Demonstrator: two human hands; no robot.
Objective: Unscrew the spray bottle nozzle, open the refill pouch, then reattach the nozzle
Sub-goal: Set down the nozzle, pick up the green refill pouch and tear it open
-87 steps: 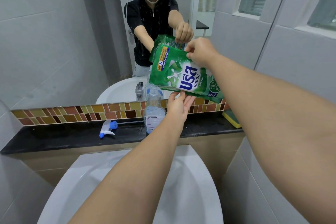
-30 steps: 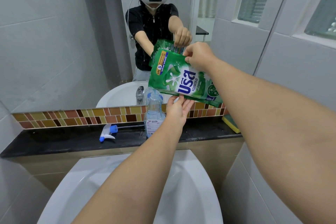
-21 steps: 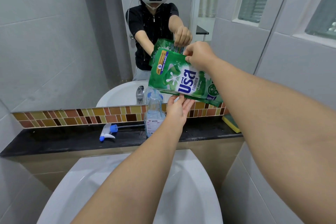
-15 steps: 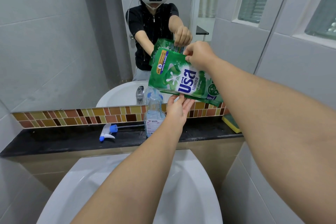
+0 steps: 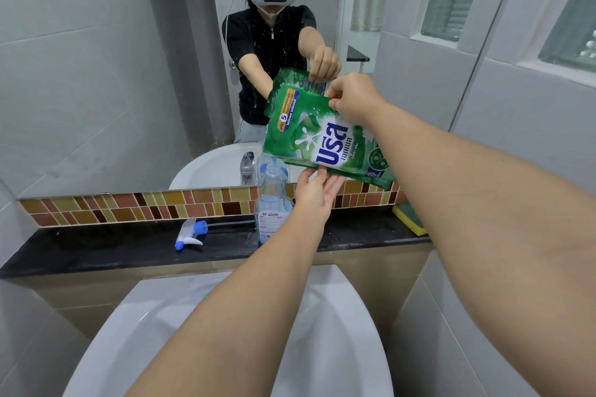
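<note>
The nozzle (image 5: 190, 232) lay off to the left on the ledge (image 5: 96, 250), well clear of both hands. The bottle (image 5: 272, 203) stood open just left of the left hand (image 5: 317, 192), whose straight fingers propped the pouch (image 5: 322, 142) from below. The pouch looked soft, floppy and probably slick, so a corner pinch plus an underside prop suited it. The right hand (image 5: 353, 100) pinched its top corner, arm stretched forward, tilting the low corner over the bottle's mouth.
</note>
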